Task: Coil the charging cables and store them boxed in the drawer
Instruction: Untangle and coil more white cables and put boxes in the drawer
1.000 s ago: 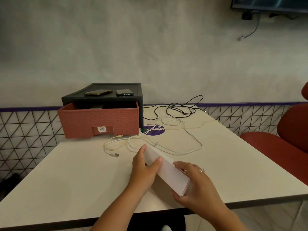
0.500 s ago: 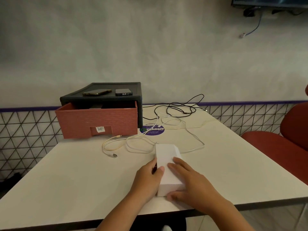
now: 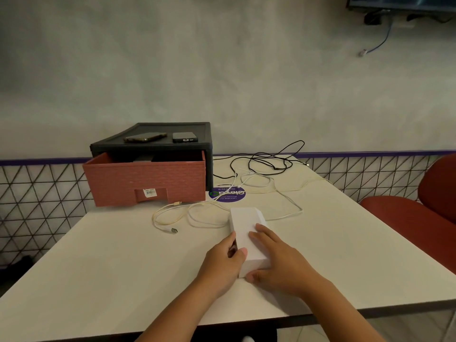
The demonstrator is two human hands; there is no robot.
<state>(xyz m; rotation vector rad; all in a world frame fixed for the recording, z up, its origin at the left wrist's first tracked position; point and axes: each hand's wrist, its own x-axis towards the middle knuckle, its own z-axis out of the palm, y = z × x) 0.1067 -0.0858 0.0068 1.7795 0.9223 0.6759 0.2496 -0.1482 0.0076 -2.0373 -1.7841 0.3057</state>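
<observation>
A white box (image 3: 245, 225) lies flat on the white table (image 3: 111, 262), lengthwise away from me. My left hand (image 3: 223, 265) grips its near left side, thumb on top. My right hand (image 3: 278, 262) rests on its top and near right corner. Loose white cables (image 3: 197, 213) sprawl just beyond the box, one with a gold plug near the drawer. A tangled black cable (image 3: 266, 161) lies at the far edge. The red brick-patterned drawer (image 3: 145, 181) stands pulled out of its black cabinet (image 3: 172, 141).
Two phones (image 3: 145, 137) lie on top of the black cabinet. A purple round sticker (image 3: 227, 193) is on the table beside the drawer. A red chair (image 3: 414, 213) stands at the right. A wire-grid panel runs along the wall behind the table.
The box was tilted and slanted across the table a second ago; it now lies flat and points away from me. Both hands shifted with it and stay on it.
</observation>
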